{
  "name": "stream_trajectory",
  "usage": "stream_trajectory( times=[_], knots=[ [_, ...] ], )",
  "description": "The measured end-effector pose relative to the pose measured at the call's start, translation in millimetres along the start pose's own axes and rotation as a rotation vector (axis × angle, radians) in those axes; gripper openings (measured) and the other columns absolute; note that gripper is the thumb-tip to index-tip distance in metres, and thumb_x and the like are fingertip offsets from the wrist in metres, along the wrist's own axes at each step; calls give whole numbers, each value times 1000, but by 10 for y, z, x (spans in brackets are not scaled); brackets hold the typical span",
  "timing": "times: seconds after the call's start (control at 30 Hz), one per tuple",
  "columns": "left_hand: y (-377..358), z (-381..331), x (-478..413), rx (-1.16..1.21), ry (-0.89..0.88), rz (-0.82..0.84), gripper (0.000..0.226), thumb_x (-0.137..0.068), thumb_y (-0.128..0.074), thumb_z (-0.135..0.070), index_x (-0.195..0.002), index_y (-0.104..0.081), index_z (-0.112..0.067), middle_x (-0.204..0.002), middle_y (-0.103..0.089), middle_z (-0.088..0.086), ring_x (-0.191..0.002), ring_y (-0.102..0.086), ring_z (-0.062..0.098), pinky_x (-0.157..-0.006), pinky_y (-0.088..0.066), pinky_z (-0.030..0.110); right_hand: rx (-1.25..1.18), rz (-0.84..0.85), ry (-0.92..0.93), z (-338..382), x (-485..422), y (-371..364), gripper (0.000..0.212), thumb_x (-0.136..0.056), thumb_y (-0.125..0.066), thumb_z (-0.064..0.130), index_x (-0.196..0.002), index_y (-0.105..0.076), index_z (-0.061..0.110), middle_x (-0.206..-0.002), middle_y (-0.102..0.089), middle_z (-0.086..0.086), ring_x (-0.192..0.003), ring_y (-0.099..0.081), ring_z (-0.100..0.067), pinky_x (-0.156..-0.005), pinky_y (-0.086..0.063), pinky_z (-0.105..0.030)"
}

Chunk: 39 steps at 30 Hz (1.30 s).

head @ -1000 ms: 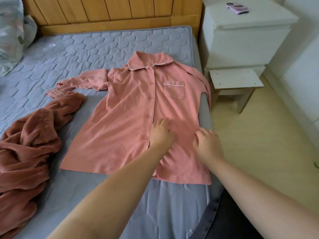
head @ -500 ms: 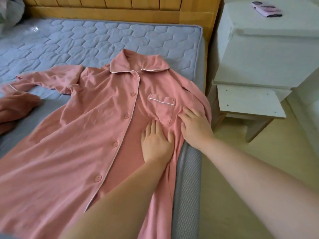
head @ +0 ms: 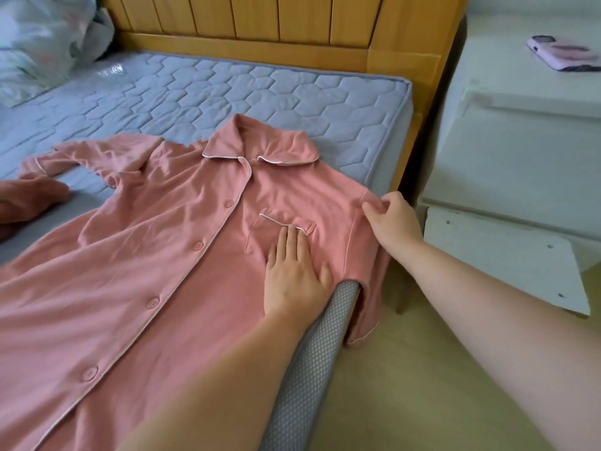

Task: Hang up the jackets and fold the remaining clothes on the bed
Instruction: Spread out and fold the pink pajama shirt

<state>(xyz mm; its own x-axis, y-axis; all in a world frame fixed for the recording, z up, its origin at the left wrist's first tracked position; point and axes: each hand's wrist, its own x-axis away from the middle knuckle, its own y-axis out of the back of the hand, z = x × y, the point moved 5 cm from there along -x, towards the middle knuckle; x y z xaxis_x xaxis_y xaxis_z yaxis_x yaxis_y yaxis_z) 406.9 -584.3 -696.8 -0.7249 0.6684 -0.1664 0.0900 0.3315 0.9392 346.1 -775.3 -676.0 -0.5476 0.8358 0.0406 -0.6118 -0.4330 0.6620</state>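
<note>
I noted shirt [head: 146, 255] buttoned, face up on bed [head: 260, 92], under both hands. Left hand [head: 292, 275] flat, fingers straight, pressed cloth below pocket [head: 286, 227]. Right hand [head: 393, 219], just beside, pinched shoulder. My judgement: use left as anchor, fold hanging sleeve [head: 367, 307] inward along straight line.

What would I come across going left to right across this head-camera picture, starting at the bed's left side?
Brown fleece garment → left hand, flat on the pink shirt → right hand, pinching the shirt's shoulder → phone on the white bedside cabinet.
</note>
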Motion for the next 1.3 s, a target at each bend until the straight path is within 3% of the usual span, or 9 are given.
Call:
stream_trajectory(
  times=[0.17,0.3,0.43,0.6,0.7,0.77,0.9,1.13,1.3],
  knots=[
    [18,-100,42,-48,-112,8,74,-81,-26,-40,-151,-24,-16,-159,-18,8,-148,-9,25,-117,-4,45,-99,201,-161,0,-235,-128,49,-92,-56,38,-124,-57,1,-114,-61,-12,-107,-58,-32,-82,-44,-30],
    [-69,-218,-19,-182,-246,102,65,-90,-19,-41,-151,-25,-20,-158,-20,4,-148,-11,23,-119,-3,42,37,101,-263,-59,-456,152,49,-94,-54,39,-125,-53,2,-120,-59,-15,-105,-58,-34,-77,-46,-34],
    [-78,-240,-55,-199,-219,247,69,-88,-3,-45,-154,-9,-23,-161,-5,1,-148,3,20,-118,6,39,184,156,-269,-4,-464,174,43,-96,-52,34,-122,-54,0,-118,-60,-18,-106,-58,-37,-78,-45,-35],
    [-67,-322,-100,-240,-161,328,71,-85,-12,-41,-151,-23,-17,-159,-16,7,-148,-9,25,-117,1,41,178,291,-244,-23,-583,56,45,-96,-52,37,-122,-54,0,-118,-61,-18,-104,-59,-35,-76,-42,-31],
    [-95,-315,-118,-266,-177,285,64,-82,-31,-37,-140,-48,-15,-148,-41,9,-140,-34,28,-114,-15,43,39,484,-150,-197,-678,-15,58,-90,-55,51,-124,-55,4,-118,-60,-14,-110,-56,-32,-89,-45,-35],
    [-107,-295,-128,-248,-172,256,65,-82,-29,-38,-142,-44,-17,-152,-37,6,-142,-30,26,-115,-11,40,-100,678,-143,-289,-670,-6,78,-80,-60,62,-133,-48,6,-126,-56,-11,-118,-51,-31,-100,-43,-42],
    [-102,-303,-121,-211,-108,191,75,-79,-14,-42,-148,-34,-21,-157,-24,-1,-147,-14,18,-117,1,32,51,1076,-66,-444,-595,-60,109,-49,-83,59,-138,-45,9,-129,-56,-5,-120,-51,-27,-106,-41,-45],
    [-188,-614,68,-56,217,32,73,-76,-25,-29,-147,-34,-15,-158,-24,-3,-147,-12,13,-118,-2,33,-117,1322,-133,-755,-357,-143,69,-76,-77,29,-135,-45,14,-124,-61,-8,-116,-57,-27,-104,-42,-48],
    [-256,-872,584,-77,165,-16,70,-80,-40,-28,-147,-34,-13,-156,-26,2,-146,-16,19,-120,-6,36,-135,1342,-92,-852,-180,42,53,-84,-70,18,-130,-44,15,-122,-58,-8,-110,-58,-24,-90,-51,-38]
  ],
)
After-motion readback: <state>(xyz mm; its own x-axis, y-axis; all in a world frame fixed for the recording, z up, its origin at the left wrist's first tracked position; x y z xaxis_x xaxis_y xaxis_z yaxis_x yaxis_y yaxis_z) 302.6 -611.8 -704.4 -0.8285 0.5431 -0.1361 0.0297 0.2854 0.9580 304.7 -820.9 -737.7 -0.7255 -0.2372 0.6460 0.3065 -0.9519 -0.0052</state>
